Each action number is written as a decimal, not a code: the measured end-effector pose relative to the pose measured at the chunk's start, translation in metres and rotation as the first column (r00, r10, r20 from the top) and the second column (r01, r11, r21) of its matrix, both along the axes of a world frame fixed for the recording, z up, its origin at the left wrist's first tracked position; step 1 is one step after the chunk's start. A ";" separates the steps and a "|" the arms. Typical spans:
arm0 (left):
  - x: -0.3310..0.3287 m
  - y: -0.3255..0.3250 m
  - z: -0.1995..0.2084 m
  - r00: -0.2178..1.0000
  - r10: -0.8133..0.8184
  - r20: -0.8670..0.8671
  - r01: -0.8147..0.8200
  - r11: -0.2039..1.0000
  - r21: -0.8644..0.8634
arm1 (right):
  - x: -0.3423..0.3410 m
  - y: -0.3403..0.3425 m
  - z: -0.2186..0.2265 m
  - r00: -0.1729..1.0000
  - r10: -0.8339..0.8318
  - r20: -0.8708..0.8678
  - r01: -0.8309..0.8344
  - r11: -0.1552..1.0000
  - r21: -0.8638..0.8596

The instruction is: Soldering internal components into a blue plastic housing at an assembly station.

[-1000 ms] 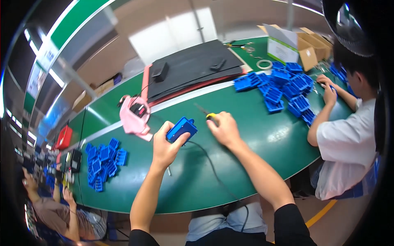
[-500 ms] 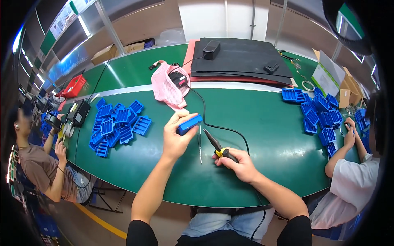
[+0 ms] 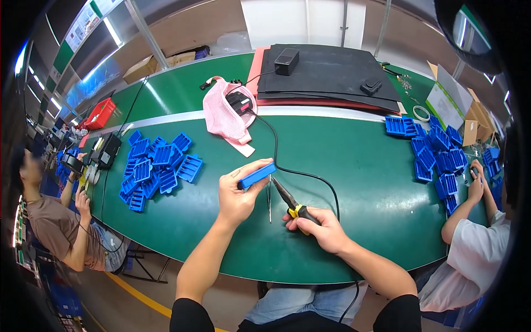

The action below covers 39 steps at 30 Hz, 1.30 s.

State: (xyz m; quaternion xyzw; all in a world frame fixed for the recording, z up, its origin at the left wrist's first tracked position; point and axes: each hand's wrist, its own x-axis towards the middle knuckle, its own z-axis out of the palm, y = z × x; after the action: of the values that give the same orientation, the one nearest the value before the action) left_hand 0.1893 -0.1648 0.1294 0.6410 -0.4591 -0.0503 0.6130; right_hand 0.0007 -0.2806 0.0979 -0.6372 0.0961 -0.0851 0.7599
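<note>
My left hand (image 3: 238, 196) is closed round a blue plastic slotted tray (image 3: 257, 176), held tilted above the table with one long side toward me. My right hand (image 3: 323, 227) grips long-nose pliers (image 3: 292, 203) with black and yellow handles. Their tip is at the tray's right end; whether it touches is too small to tell. Below the tray, a slim metal tool like tweezers (image 3: 269, 207) shows against the green table (image 3: 232, 254), its upper end hidden by the tray.
Piles of blue trays lie left (image 3: 160, 163) and right (image 3: 437, 152). A black cable (image 3: 315, 176) crosses beyond my right hand from a pink mesh bag (image 3: 225, 113). Black sheets (image 3: 332, 74) are stacked at the back. A person sits on each side.
The pliers' tip has come closer to the tray's right end. My left hand has turned the tray slightly, and the view has shifted a little.
</note>
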 end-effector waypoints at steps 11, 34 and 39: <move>-0.003 -0.001 0.000 0.995 -0.003 0.102 0.004 1.000 -0.006 | -0.001 0.003 -0.002 1.000 -0.028 -0.015 0.027 0.998 -0.058; -0.002 -0.003 -0.005 0.977 0.036 0.211 -0.025 0.998 -0.055 | -0.001 0.004 -0.004 0.999 -0.047 0.001 0.047 0.998 -0.031; -0.001 -0.002 -0.002 0.963 0.052 0.264 -0.049 0.999 -0.016 | -0.004 0.004 -0.001 0.999 -0.046 -0.029 0.042 0.989 -0.145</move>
State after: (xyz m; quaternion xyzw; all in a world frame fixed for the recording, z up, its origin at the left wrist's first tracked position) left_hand 0.1878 -0.1663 0.1273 0.6506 -0.5206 0.0533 0.5504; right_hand -0.0029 -0.2768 0.0966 -0.6896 0.1159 -0.0984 0.7081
